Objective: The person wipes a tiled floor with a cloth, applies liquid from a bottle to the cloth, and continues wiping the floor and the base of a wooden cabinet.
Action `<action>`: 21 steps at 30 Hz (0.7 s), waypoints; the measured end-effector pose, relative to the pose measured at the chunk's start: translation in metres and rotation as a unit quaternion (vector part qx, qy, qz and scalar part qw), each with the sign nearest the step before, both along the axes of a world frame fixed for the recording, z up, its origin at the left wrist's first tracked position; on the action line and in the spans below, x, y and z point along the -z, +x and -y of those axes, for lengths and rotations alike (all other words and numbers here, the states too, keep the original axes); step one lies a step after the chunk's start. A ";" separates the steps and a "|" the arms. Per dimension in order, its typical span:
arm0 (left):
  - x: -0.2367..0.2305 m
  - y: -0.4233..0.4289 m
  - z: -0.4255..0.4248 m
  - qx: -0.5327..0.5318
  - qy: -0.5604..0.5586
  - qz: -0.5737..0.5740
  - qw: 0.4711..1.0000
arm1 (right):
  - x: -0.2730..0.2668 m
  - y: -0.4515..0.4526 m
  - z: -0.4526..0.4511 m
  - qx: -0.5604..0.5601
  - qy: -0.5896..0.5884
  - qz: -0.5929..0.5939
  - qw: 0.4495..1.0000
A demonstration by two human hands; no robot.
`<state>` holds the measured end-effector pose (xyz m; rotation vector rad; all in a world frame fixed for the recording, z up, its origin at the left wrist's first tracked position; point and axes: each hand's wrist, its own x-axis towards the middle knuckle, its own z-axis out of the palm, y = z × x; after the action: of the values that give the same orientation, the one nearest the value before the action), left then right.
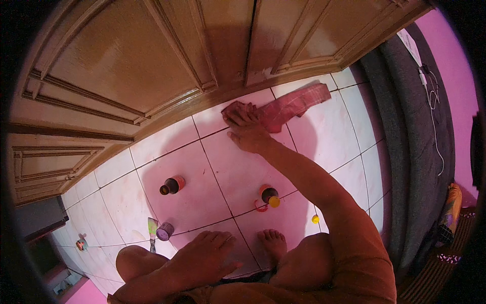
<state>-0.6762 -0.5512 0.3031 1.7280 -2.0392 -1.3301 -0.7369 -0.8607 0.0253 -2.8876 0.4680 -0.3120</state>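
My right hand (245,127) reaches forward and presses on the bunched end of a red cloth (292,106), its fingers spread over the folds. The cloth trails to the right across the white tile floor (171,148), close to the foot of a wooden cabinet (125,57). My left hand (207,252) hangs near my left knee with nothing in it, thumb apart from the fingers. Between my hands and the cabinet stand an uncapped dark bottle (176,185) and another dark bottle (269,192) with a yellow cap. A loose yellow cap (315,219) lies to the right.
By my left knee are a small purple-topped container (165,231) and a scraper (152,230) with a stained blade. A red ring-like strip (260,205) lies beside the capped bottle. A small jar (81,244) sits far left. A dark grey upholstered piece (402,152) with a white cable (433,110) borders the right.
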 end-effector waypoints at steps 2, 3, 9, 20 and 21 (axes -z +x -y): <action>0.000 0.003 -0.001 -0.004 0.007 0.009 1.000 | 0.011 0.005 0.012 -0.014 -0.040 -0.028 0.999; 0.001 0.006 -0.004 -0.013 0.017 0.016 1.000 | 0.007 0.002 0.022 0.043 -0.012 -0.055 0.997; 0.003 0.018 -0.016 -0.057 0.050 -0.021 0.997 | 0.015 -0.051 0.077 0.269 -0.038 0.055 0.961; 0.003 0.028 -0.028 -0.069 -0.012 -0.042 0.997 | 0.009 0.027 0.028 0.051 -0.029 -0.028 0.998; 0.003 0.029 -0.031 -0.066 -0.004 -0.040 0.997 | 0.016 0.005 0.050 0.064 -0.032 0.039 0.997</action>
<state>-0.6471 -0.5199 0.2999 1.7416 -1.8522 -1.3256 -0.7318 -0.9111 0.0097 -2.8993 0.6431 -0.4669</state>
